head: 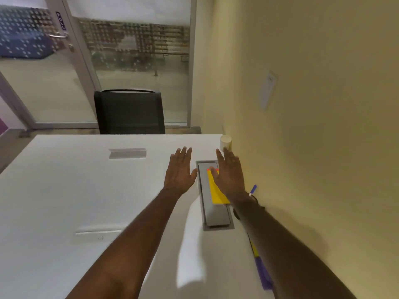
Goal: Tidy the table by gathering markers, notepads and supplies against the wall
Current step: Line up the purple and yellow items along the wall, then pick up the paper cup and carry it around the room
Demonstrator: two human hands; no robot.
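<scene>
Both hands are stretched out flat over the white table [64,190], fingers straight and slightly spread, nothing gripped. The left hand [179,171] is held just left of a grey hatch [216,216] set into the tabletop; whether it touches the surface cannot be told. The right hand [230,175] lies over the far end of a yellow notepad [217,193], which rests on the hatch, near the wall [313,126] on the right. A blue marker [252,190] is seen at the wall just beyond the right wrist, and a pale cup [225,141] stands in the far right corner. The notepad is judged light, thin and bendable, likely to slide easily on the smooth lid; it is best pressed flat and pushed, or pinched along one long edge. The marker is expected to roll and is best pinched at mid-barrel.
</scene>
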